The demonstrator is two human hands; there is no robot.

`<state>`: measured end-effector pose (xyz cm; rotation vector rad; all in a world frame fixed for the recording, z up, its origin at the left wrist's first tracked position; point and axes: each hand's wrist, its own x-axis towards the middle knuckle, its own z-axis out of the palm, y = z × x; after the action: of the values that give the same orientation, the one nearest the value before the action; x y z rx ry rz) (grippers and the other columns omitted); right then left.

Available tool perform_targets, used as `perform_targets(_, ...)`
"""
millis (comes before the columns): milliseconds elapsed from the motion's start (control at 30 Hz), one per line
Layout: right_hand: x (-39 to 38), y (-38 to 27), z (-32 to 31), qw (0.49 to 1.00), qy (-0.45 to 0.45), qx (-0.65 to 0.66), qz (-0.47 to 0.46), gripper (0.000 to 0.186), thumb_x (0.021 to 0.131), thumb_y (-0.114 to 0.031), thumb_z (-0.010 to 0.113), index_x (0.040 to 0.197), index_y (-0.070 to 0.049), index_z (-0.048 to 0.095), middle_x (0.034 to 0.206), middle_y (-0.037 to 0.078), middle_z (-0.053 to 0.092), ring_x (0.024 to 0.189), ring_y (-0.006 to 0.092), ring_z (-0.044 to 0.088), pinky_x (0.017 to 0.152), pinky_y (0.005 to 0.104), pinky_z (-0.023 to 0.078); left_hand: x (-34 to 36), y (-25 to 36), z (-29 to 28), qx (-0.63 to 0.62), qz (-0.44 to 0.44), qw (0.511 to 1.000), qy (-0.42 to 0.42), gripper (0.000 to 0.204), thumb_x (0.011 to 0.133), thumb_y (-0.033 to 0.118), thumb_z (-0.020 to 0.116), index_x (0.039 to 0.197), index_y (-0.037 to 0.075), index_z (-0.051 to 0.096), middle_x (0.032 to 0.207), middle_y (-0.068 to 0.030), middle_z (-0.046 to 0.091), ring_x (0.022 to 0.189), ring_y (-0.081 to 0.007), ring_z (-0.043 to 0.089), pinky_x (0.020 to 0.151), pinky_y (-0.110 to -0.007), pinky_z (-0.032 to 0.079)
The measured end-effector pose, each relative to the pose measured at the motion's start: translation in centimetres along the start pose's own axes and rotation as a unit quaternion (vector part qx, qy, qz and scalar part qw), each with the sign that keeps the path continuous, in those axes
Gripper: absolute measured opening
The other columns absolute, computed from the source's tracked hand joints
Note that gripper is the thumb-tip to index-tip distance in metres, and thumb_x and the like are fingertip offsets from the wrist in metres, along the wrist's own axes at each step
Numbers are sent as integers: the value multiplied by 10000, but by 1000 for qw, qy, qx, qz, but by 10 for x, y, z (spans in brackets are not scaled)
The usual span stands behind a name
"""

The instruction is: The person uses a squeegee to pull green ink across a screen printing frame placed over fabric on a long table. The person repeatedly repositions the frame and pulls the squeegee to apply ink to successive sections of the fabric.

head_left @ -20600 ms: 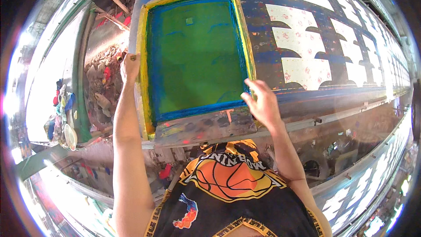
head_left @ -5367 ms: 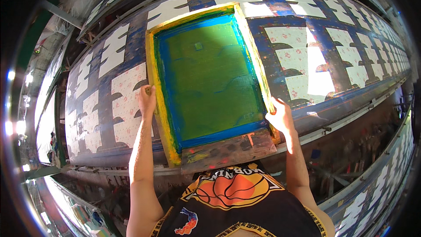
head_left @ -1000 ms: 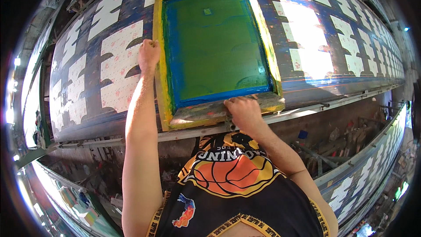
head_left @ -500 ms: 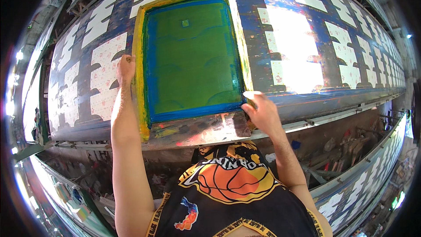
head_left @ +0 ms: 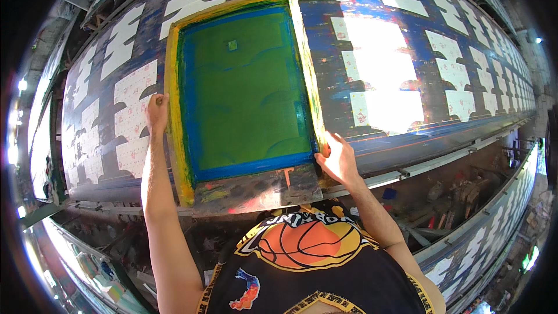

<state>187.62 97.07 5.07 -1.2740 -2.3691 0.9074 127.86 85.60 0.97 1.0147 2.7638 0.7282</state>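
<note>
Frame edge (head_left: 307,70) against right hand (head_left: 339,158)

Framed screen (head_left: 247,96) between left hand (head_left: 156,113) and right hand (head_left: 340,160), table (head_left: 418,141) beneath

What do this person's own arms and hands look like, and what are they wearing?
Both the left hand and right hand are bare human hands, five-fingered and gloveless. The arms have no sleeves, cables or wristbands in view. The person wears a black sleeveless top with yellow, black-lettered trim and a large orange basketball print.
</note>
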Motion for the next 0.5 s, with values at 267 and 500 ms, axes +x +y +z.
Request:
perform_targets(267,2,-14,-12,999,25,29,-38,515,785,-103,823,1272,-60,661,948,155,653,857,371,677,752,475,574,2,-19,9,-13,7,1000,25,470,1040,458,735,1245,38,774,1211,-160,810,1169,-319,759,1011,-426,572)
perform_targets(500,8,-9,-47,998,14,-8,-54,709,828,-257,816,1403,112,628,1100,196,674,1032,378,690,884,475,586,12,-17,7,-47,7,999,18,404,1037,409,757,1198,41,797,1194,-140,803,1125,-283,739,1006,-414,561)
